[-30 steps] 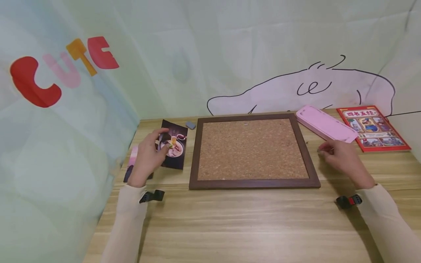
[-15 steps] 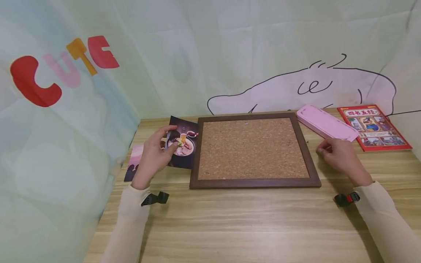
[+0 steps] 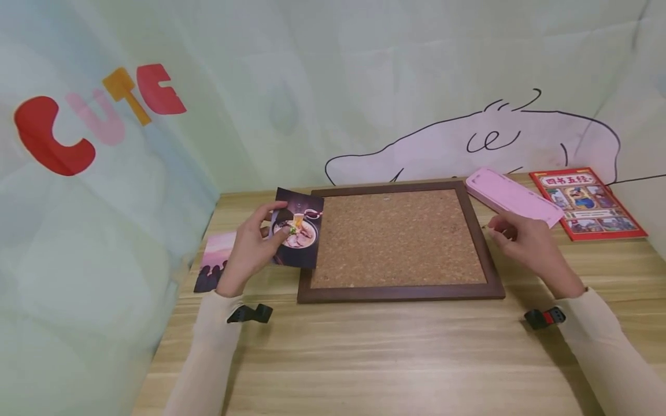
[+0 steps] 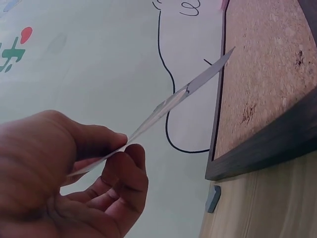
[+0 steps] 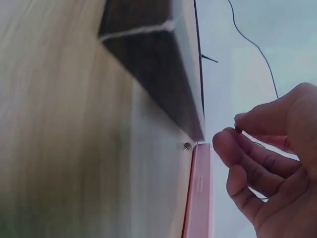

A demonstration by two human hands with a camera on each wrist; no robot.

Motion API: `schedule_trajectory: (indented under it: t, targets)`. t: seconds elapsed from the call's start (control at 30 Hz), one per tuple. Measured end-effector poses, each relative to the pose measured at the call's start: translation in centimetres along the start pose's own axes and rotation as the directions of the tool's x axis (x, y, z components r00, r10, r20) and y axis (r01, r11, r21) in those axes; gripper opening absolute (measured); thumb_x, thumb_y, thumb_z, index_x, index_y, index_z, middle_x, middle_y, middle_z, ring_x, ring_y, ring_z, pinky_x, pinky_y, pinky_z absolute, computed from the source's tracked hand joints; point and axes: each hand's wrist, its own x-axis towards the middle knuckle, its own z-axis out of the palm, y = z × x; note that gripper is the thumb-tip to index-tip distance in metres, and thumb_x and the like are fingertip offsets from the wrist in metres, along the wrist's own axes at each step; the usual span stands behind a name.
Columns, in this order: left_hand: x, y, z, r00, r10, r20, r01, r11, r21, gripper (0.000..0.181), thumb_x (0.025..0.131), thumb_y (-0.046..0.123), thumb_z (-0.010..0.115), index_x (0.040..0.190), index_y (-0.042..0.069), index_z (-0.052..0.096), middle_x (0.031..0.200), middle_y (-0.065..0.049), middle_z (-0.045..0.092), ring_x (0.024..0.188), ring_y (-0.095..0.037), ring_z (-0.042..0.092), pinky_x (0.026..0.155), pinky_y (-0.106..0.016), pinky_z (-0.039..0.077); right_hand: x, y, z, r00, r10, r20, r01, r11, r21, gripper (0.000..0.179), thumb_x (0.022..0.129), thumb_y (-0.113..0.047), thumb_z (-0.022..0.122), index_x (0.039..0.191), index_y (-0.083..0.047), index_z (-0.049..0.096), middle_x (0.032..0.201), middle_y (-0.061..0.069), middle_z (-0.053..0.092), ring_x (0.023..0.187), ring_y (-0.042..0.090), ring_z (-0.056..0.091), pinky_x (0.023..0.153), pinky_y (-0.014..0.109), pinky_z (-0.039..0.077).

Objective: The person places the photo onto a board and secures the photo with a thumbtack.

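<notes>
A photo [image 3: 296,231] of a noodle bowl is pinched at its left edge by my left hand [image 3: 255,245]. Its right part overlaps the left frame of the corkboard [image 3: 400,240], and in the left wrist view it is raised and tilted. My right hand [image 3: 531,242] is just right of the board, above the table. Between its thumb and index finger, in the right wrist view, shows a small dark bit that looks like a thumbtack [image 5: 238,130], mostly hidden by the fingertips. Another photo [image 3: 213,263], pink and dark, lies beside my left wrist.
A pink case [image 3: 512,196] and a red book [image 3: 588,202] lie at the back right. One small metal tack [image 5: 186,146] rests on the table near the board's right side. A grey block [image 4: 213,199] sits by the board's left corner. Cloth walls stand behind and left.
My left hand has carried the noodle photo right, from the table to over the board's left frame. My right hand has moved slightly left, closer to the board.
</notes>
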Motion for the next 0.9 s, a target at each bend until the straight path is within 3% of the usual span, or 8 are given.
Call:
schedule_trajectory:
  t: [0.13, 0.33, 0.53, 0.73, 0.9]
  targets:
    - [0.5, 0.2, 0.3, 1.0, 0.006, 0.012, -0.006, 1.0, -0.001, 0.055, 0.103, 0.005, 0.068, 0.155, 0.016, 0.054, 0.124, -0.023, 0.059, 0.058, -0.005, 0.055, 0.048, -0.024, 0.044, 0.0, -0.7, 0.0, 0.999, -0.04, -0.017, 0.04, 0.999, 0.022, 0.013, 0.094, -0.003, 0.076, 0.106, -0.002, 0.073, 0.092, 0.019, 0.079, 0.072, 0.0, 0.06, 0.061, 0.016, 0.048]
    - [0.9, 0.5, 0.5, 1.0, 0.016, 0.014, -0.016, 1.0, 0.003, 0.055, 0.102, 0.003, 0.068, 0.154, 0.016, 0.055, 0.124, -0.023, 0.059, 0.058, -0.006, 0.054, 0.047, -0.025, 0.043, 0.1, -1.7, 0.1, 1.0, 0.003, 0.019, -0.004, 0.999, 0.041, 0.014, 0.102, -0.008, 0.07, 0.114, -0.002, 0.074, 0.093, 0.017, 0.08, 0.069, -0.001, 0.06, 0.057, 0.021, 0.046]
    - [1.3, 0.8, 0.9, 1.0, 0.026, 0.017, -0.025, 0.998, -0.05, 0.054, 0.102, 0.001, 0.067, 0.153, 0.015, 0.055, 0.123, -0.024, 0.058, 0.064, -0.006, 0.06, 0.048, -0.025, 0.048, 0.4, -2.5, 0.5, 0.999, -0.033, -0.012, 0.033, 0.999, 0.038, 0.011, 0.101, -0.005, 0.073, 0.107, 0.001, 0.079, 0.081, 0.008, 0.079, 0.068, 0.003, 0.065, 0.059, 0.019, 0.045]
    - [1.9, 1.2, 1.9, 0.999, 0.021, 0.026, -0.02, 0.999, -0.033, 0.053, 0.101, 0.004, 0.068, 0.152, 0.016, 0.057, 0.123, -0.023, 0.06, 0.062, -0.009, 0.058, 0.051, -0.023, 0.048, 0.9, -3.7, 0.6, 0.998, -0.054, -0.032, 0.056, 0.997, 0.053, 0.01, 0.099, -0.004, 0.075, 0.105, 0.0, 0.081, 0.082, 0.008, 0.08, 0.068, -0.002, 0.059, 0.061, 0.016, 0.046]
    - [2.0, 1.6, 2.4, 0.999, -0.002, 0.052, 0.008, 0.995, -0.098, 0.054, 0.101, 0.002, 0.067, 0.153, 0.014, 0.055, 0.125, -0.023, 0.058, 0.076, -0.016, 0.069, 0.056, -0.029, 0.06, 1.5, -5.2, 0.6, 0.999, -0.037, -0.005, 0.037, 0.989, 0.14, 0.014, 0.099, -0.008, 0.076, 0.109, 0.001, 0.081, 0.089, 0.012, 0.082, 0.07, 0.002, 0.065, 0.062, 0.013, 0.049]
